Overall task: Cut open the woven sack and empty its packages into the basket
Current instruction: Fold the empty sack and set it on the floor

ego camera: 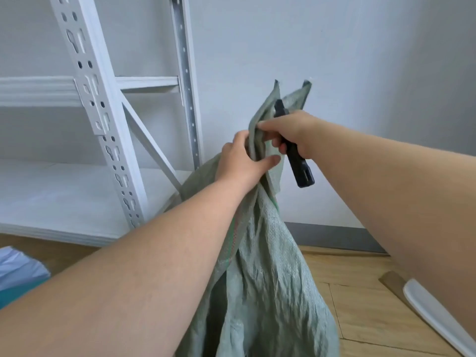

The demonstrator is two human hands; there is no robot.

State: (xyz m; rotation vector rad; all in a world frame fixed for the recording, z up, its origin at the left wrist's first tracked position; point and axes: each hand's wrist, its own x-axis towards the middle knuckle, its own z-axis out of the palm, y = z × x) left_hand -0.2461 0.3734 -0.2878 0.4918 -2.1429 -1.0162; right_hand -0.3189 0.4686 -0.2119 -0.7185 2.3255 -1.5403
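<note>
**Both hands gather the neck of the woven sack**

Two bare forearms fill the foreground, reaching forward from the lower corners. The left hand (pixel 240 161) grips the bunched neck of the green woven sack (pixel 260 266), fingers curled round the fabric and thumb pressed across its front. The right hand (pixel 288 134) meets it from the other side — its fingertips pinch the same gathered fabric while the remaining fingers hold a black utility knife (pixel 296 153) against the palm. The knife's long axis runs steeply, top end up and slightly left behind the sack's flaps, butt end down and right below the hand. The sack hangs lengthwise from the hands toward the wooden floor (pixel 360 305), its two loose top corners pointing upward. A white metal shelving rack (pixel 98 112) stands left against the wall, and a white rim — whose it is cannot be told — shows at lower right
</note>
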